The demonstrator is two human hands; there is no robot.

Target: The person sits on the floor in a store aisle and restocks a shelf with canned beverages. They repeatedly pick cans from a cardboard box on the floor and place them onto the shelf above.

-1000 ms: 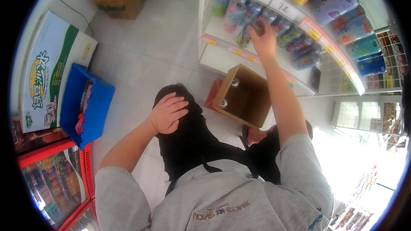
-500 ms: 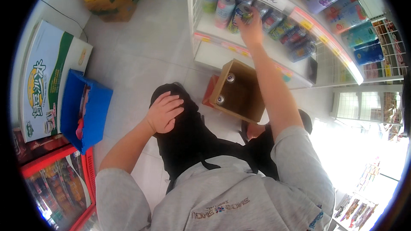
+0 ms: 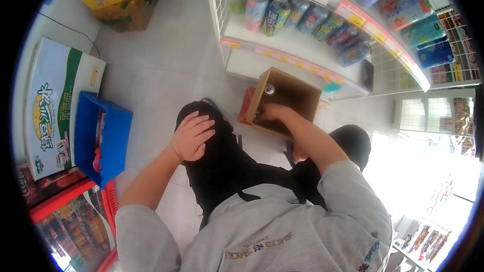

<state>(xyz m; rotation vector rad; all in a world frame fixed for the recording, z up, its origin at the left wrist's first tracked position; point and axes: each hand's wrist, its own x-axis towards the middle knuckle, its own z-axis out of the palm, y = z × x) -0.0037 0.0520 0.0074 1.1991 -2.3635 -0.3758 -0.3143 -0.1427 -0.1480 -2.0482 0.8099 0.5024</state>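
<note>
Reaching right hand (image 3: 269, 113) into cardboard box (image 3: 290, 95) at 12 o'clock; grip hidden, cannot tell. Left hand (image 3: 191, 136) resting open on knee. Best grasping one can (image 3: 269, 89) squarely.

The cardboard box (image 3: 287, 102) was plain brown; the crate (image 3: 101, 138) was solid blue; the carton (image 3: 58, 106) was white with green bands; the trousers (image 3: 222, 156) were black.

Right hand (image 3: 269, 113) fingers hidden inside open brown cardboard box (image 3: 290, 98), grip unreadable, red flat pack (image 3: 247, 105) mostly covered behind box, box contents largely unseen
</note>
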